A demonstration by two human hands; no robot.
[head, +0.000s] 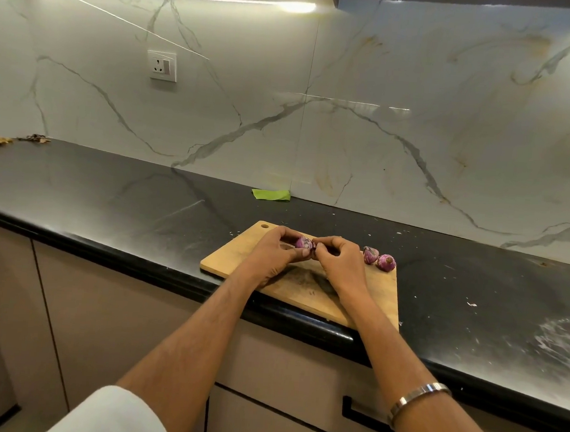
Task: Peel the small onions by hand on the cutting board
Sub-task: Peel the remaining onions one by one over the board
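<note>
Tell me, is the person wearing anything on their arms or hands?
Both hands, left hand and right hand, are bare: no gloves, no rings that can be seen. The right wrist carries a plain silver metal bangle. At the left elbow a white sleeve shows, so the forearms are uncovered.

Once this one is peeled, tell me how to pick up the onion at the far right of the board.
Pinch the rightmost onion across its round sides, coming from above. Its stem end points up and another onion touches its left, so the right side is freest.
</note>
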